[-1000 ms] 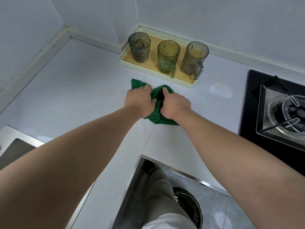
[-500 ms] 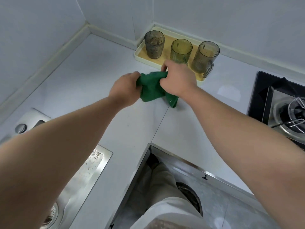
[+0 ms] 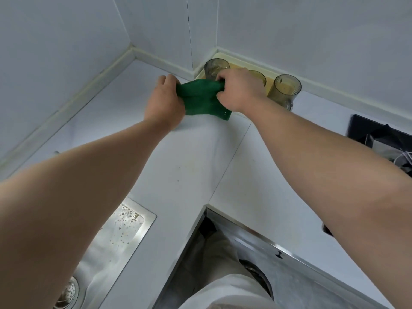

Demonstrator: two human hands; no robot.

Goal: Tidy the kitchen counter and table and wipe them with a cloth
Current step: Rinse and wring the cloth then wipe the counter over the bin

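1. Stretched btw both hands: green cloth [image 3: 199, 98], held over the far part of the white counter [image 3: 189, 163], just in front of the tray [image 3: 219, 56].
2. L hand [image 3: 163, 101]: fingers curled, cloth's left end gripped.
3. R hand [image 3: 238, 90]: fingers curled, cloth's upper right end bunched and gripped.
4. Cloth's lower right corner is seen hanging down; contact w/ counter can't be told.
5. Tray is set in the wall corner, w/ tinted cups on it: left cup [image 3: 214, 69], right cup [image 3: 286, 88], middle cup [image 3: 258, 76] mostly hidden by R hand.
6. Steel sink [image 3: 116, 237] noted lower left; black stove [image 3: 379, 134] at right edge.
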